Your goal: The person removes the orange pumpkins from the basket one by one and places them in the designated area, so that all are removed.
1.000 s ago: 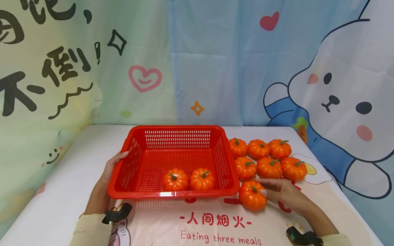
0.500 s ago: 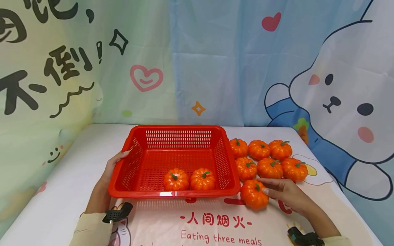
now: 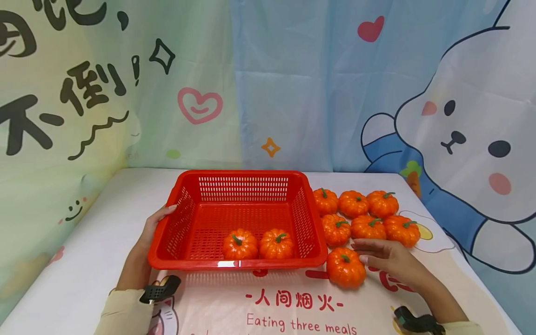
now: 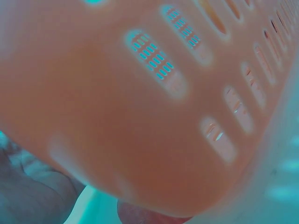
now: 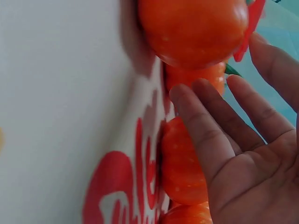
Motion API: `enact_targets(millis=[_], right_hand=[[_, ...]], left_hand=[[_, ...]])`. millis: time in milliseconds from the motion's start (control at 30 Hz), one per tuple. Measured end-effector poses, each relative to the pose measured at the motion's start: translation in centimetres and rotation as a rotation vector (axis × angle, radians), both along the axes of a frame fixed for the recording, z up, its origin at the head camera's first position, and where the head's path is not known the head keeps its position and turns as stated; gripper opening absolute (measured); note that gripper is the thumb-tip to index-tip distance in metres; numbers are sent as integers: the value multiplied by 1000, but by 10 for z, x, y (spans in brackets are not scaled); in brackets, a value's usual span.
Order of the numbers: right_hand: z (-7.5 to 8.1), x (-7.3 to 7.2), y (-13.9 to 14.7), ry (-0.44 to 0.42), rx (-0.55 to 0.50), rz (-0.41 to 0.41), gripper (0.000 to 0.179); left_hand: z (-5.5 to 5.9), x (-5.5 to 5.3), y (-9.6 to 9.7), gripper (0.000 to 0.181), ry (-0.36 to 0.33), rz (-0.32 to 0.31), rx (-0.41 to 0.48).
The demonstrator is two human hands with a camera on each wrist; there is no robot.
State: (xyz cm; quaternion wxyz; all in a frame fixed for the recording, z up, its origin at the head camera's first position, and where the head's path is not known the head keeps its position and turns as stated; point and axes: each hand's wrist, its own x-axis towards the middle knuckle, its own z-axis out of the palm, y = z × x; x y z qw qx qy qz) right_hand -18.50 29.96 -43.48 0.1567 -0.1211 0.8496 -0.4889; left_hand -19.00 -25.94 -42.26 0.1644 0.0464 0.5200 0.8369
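Observation:
A red plastic basket [image 3: 238,214] with slotted walls stands tilted toward me in the head view. My left hand [image 3: 152,228] grips its left side, fingertips over the rim; in the left wrist view the basket's wall hides most of that hand [image 4: 37,186]. Two orange toy pumpkins with green stems lie inside, a left one [image 3: 240,244] and a right one [image 3: 276,244]. Just outside the basket's front right corner sits another pumpkin [image 3: 345,268]. Beside it is my right hand [image 3: 391,260], its fingers extended and holding nothing; the right wrist view shows the open palm [image 5: 252,172].
Several more pumpkins [image 3: 368,227] stand in two rows right of the basket, close to its wall. A printed mat [image 3: 301,309] covers the white table [image 3: 96,242]. Patterned curtains [image 3: 284,83] hang behind and at both sides.
The right hand has let go of the pumpkin by the basket's corner and drawn slightly to the right. That pumpkin tipped a little, then settled. Left hand and basket stay put.

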Motion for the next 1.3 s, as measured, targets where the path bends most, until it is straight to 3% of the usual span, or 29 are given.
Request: enact_targets(millis=[633,933,1300], right_hand=[[34,1,-16,40,-41,-21,53],[58,3,-40,117,-101,51,42],[78,-4,-70,130,-126,105,41]], left_hand=[[1,1,0,44,-29,-14,3],[2,2,0,41,-7,-5,-2],[2,3,2,42,-6,2,-31]])
